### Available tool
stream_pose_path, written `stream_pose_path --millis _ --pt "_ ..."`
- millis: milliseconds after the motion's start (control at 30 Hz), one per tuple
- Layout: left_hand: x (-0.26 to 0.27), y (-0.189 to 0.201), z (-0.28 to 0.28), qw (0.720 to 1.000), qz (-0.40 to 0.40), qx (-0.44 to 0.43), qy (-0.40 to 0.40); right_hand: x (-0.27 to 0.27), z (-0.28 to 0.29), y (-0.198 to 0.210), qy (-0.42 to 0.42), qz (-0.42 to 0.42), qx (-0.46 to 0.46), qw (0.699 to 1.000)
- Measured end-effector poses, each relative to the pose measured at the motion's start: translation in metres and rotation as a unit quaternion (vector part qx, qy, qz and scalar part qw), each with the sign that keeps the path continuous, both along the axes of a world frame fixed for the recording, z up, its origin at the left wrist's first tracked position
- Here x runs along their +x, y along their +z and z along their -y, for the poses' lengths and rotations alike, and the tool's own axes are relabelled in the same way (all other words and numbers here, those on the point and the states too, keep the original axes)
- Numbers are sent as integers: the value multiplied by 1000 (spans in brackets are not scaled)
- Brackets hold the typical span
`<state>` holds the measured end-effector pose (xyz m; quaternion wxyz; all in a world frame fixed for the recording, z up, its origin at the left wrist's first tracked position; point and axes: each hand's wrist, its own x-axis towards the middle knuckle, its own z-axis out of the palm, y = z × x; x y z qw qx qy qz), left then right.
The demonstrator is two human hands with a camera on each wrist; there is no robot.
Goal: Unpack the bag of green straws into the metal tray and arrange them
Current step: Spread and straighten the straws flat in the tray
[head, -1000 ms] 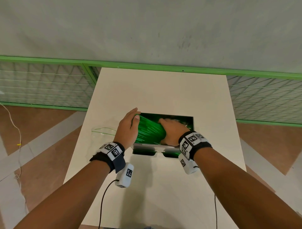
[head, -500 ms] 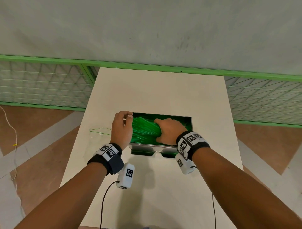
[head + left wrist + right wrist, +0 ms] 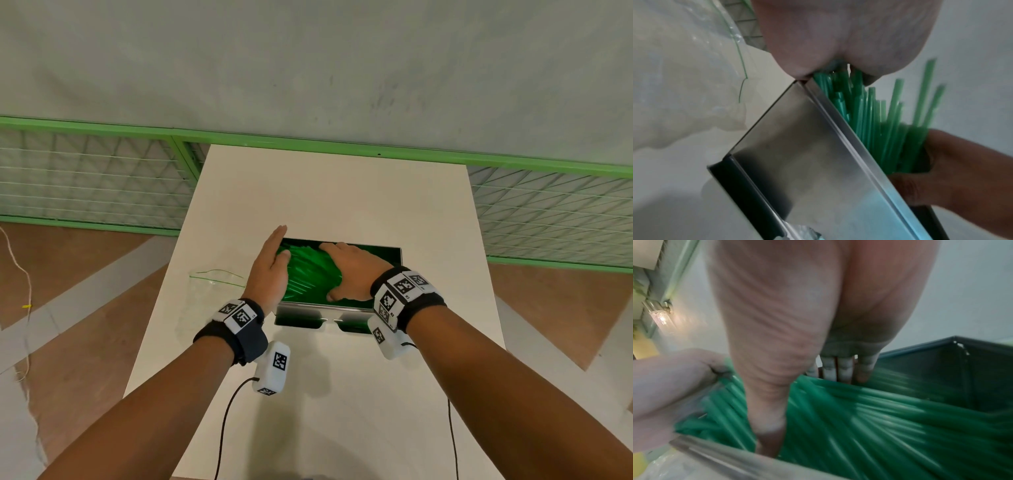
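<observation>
Unpacking looks done: your thin green plastic straws [image 3: 308, 270] lie heaped in the shiny rectangular metal tray [image 3: 397, 255] on the white counter [image 3: 329, 192], and the clear plastic zip bag [image 3: 209, 291] lies flat, apparently emptied, left of the tray. Your left hand [image 3: 270, 270], fingers straight, squares the straw ends; your right hand [image 3: 352, 270] presses flat on top. Arranging remains; some straws fan out crooked.

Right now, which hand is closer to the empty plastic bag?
The left hand. It stands at the left end of the metal tray, right beside the plastic bag lying on the table. The right hand rests on the green straws inside the tray, farther away.
</observation>
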<state>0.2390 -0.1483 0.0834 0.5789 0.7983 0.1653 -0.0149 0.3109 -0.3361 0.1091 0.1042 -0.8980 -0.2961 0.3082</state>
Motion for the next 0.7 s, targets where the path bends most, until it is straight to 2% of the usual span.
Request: stream_pose_path --millis 67,133,233,300,500,700 --pt "-1 0 -4 997 21 -5 70 -1 6 -2 2 2 -9 1000" --pt "-1 1 -6 994 27 42 96 -1 11 -5 9 22 -35 999" --pt "-5 3 -6 991 4 127 51 -2 13 -10 8 33 -53 998" --pt "-7 3 -6 989 3 143 32 -3 9 -11 9 21 -43 999" --pt "-8 2 -10 994 -5 101 46 -5 -4 -9 -1 -66 24 998" --pt "-8 3 -16 997 -18 36 65 -5 -13 -10 1 -72 16 997"
